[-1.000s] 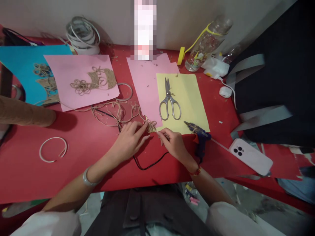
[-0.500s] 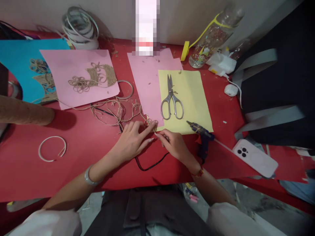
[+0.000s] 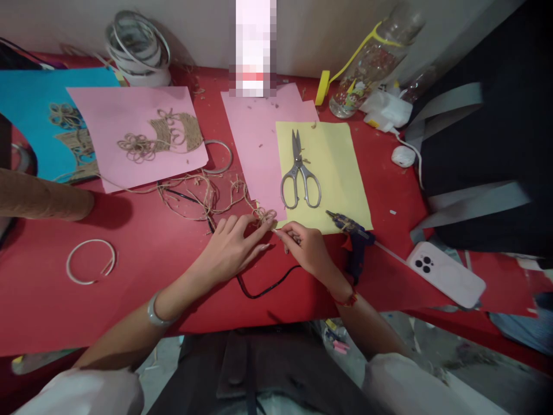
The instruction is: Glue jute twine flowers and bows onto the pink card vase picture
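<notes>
Small jute twine knot (image 3: 264,217) under left hand's (image 3: 228,248) fingertips, at edge of yellow paper (image 3: 332,173), right hand (image 3: 305,248) just beside it, fingers pinched, hands close but apart, clear plastic bottle (image 3: 367,72) holding colourful scraps

My small tan jute twine knot (image 3: 264,216), loosely looped and frayed, lies flat at the lower-left corner of the yellow paper (image 3: 328,173).

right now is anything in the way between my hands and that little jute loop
Nothing visible stands in the way. The left hand has its fingertips at the small jute twine loop, and the right hand is close beside it. The hot glue gun lies beyond the right hand, not between them.
</notes>
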The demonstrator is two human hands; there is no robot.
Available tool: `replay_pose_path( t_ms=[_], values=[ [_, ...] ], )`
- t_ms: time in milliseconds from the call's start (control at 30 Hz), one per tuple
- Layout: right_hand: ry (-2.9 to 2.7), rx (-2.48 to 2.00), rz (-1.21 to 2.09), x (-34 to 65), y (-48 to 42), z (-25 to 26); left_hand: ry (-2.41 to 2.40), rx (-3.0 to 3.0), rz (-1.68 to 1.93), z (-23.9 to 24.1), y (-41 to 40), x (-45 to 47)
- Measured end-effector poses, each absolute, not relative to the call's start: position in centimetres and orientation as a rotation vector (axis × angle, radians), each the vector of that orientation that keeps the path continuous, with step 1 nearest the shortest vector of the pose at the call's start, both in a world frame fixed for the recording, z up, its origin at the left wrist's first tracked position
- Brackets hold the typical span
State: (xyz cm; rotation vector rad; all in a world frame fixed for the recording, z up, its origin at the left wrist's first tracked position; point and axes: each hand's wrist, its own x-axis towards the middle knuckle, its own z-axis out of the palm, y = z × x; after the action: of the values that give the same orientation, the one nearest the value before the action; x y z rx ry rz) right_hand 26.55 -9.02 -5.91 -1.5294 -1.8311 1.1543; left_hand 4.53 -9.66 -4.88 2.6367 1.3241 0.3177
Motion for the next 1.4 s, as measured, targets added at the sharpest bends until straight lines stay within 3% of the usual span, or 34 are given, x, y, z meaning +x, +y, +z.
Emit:
replay_pose_path(
  t_ms=[1067,1400],
  values=[
    [-1.317,-1.359,1.527,27.2,-8.9,-5.3,1.335,2.494,0.602,-6.3,-8.2,7.6],
    [-1.24,-1.525,1.396,26.6,-9.9,-5.5,1.439,2.508,0.665,-6.4,-8.3,7.7]
  ],
)
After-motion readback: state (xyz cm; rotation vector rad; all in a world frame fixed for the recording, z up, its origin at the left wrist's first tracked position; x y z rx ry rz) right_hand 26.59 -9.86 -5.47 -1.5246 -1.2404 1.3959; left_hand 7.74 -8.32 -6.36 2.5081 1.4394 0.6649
